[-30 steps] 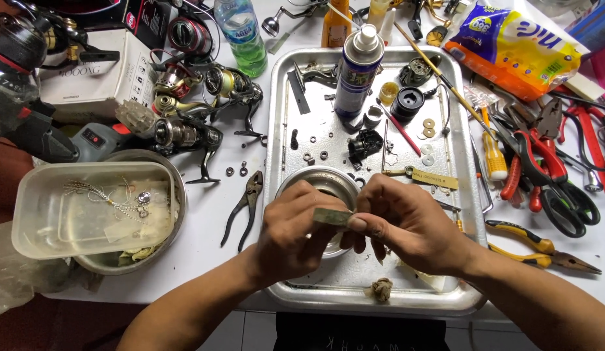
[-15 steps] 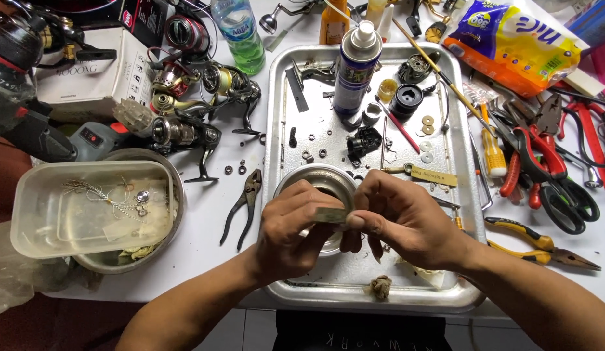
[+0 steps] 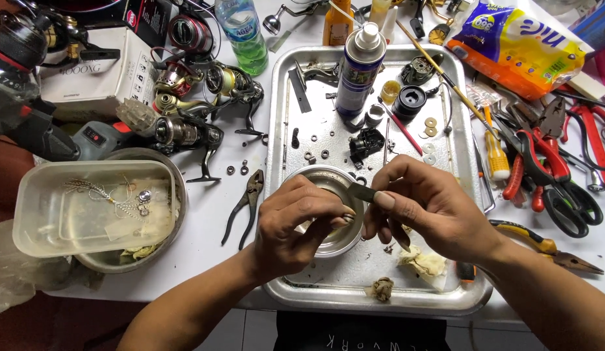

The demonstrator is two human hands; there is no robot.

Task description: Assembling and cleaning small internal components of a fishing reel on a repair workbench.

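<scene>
Left hand point(image 3: 296, 224) curled, pinching something hidden, right hand point(image 3: 422, 208) pinching a small flat metal piece point(image 3: 361, 191), both over a small steel bowl point(image 3: 325, 179) in the crowded metal tray point(image 3: 279, 195) near its front edge, spray can point(image 3: 359, 68) behind, plastic tub point(image 3: 88, 205) with wire bits left.

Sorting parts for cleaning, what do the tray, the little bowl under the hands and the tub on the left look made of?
Tray: bare metal, dull silver with scuffs. Small bowl: probably steel, shiny reflective rim. Tub: translucent plastic, cloudy, contents showing through.
</scene>
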